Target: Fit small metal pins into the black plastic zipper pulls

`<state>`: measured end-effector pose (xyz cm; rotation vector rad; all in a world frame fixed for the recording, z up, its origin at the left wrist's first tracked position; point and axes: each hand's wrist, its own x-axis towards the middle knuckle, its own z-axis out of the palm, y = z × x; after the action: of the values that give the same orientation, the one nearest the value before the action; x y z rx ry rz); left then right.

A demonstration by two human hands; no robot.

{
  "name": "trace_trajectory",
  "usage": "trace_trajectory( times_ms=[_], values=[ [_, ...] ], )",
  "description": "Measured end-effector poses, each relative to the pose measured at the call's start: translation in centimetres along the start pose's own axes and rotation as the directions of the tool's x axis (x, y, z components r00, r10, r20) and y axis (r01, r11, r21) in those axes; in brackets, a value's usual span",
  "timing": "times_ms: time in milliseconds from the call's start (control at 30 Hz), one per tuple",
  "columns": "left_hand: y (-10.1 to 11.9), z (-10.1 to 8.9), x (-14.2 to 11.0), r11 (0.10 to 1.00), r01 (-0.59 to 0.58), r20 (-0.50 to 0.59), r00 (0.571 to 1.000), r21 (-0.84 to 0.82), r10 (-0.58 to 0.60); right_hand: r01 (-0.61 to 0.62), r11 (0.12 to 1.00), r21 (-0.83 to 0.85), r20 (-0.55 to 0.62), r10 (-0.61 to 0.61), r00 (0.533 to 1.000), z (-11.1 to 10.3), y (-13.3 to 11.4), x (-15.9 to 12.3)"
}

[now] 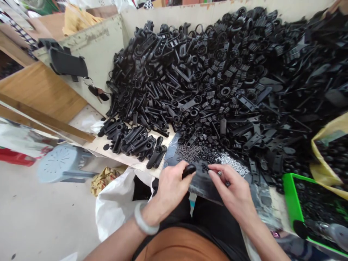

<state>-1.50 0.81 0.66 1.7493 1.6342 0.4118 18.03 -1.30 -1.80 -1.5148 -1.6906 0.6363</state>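
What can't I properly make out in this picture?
All in the head view:
- Black part: mostly hidden by the left hand.
- Whatever the right hand grips: largely covered by its fingers.
- Silver pieces: too small to tell their exact shape.
- Green tray: cut off by the right edge.

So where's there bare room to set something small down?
Two narrow patches: front of the dark mat, between left hand and right hand; the pale bench edge between the grouped black parts and white bag. Behind, heaped black pieces crowd in.
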Motion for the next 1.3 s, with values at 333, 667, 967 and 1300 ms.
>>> trace_trajectory(
  times_ms=[333,667,967,1300],
  values=[
    [-1.4,0.5,1.8,0.962,-0.048,-0.095,0.993,0.27,0.076,0.148,0.85,-0.506,0.139,-0.088,0.986,2.4,0.2,3.6],
    [-0.7,0.5,2.6,0.956,-0.04,-0.055,0.997,0.291,0.059,0.296,0.815,-0.498,0.241,-0.198,0.95,1.8,0.3,2.1],
    [-1.6,-1.0,2.5,0.962,-0.024,-0.049,0.998,0.273,0.039,0.286,0.868,-0.406,0.266,-0.187,0.946,1.3,0.5,1.3],
    [-1.5,-0.9,3.4,0.93,-0.091,-0.003,0.995,0.357,0.098,0.311,0.817,-0.486,0.225,-0.227,0.948,1.9,0.5,0.9]
  ],
)
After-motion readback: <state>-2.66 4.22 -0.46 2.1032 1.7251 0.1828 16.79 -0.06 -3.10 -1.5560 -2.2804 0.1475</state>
